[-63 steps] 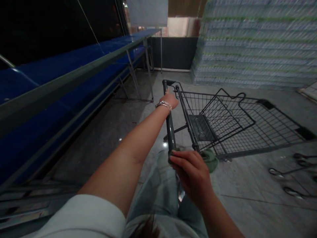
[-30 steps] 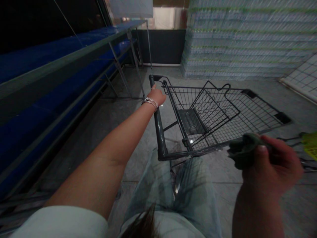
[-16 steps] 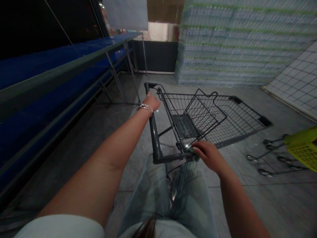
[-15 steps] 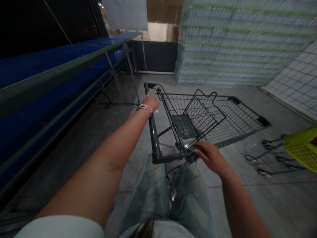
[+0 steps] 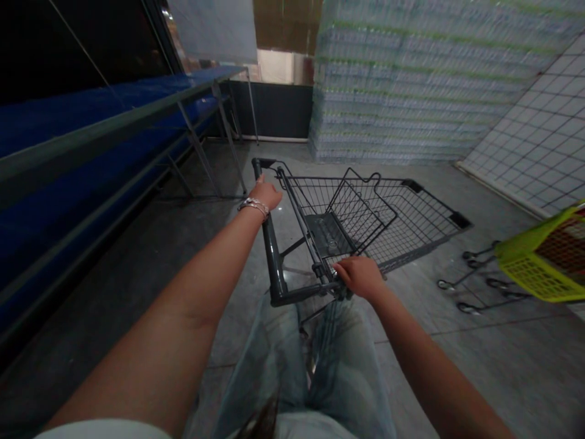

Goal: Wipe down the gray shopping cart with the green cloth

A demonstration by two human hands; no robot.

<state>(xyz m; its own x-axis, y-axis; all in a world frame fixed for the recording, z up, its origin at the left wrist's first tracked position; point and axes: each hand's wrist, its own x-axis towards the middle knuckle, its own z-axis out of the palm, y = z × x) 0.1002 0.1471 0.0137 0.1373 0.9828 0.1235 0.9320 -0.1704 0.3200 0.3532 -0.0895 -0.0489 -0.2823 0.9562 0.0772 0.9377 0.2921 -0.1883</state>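
Note:
A dark grey wire shopping cart [image 5: 379, 228] stands in front of my legs, its basket pointing to the right. My left hand [image 5: 266, 194], with silver bracelets at the wrist, is wrapped round the far part of the cart's handlebar [image 5: 274, 262]. At the near side my right hand [image 5: 360, 275] is closed over the basket's rim, by the joint with the handle. Its fingertips are partly hidden. Inside the basket, a folding child seat with a dark plastic panel [image 5: 328, 233] shows between my hands.
At the back rises a tall stack of shrink-wrapped bottles [image 5: 402, 91]. Long metal-framed tables with blue tops [image 5: 137, 110] run along the left. A yellow-green plastic basket cart [image 5: 534, 268] on castors stands at right, near a white wall with a wire grid [image 5: 539, 134].
My right hand has gone from fingers loosely laid at the cart's near rim to a closed grip there. The view has turned slightly right, bringing more of the yellow-green cart in.

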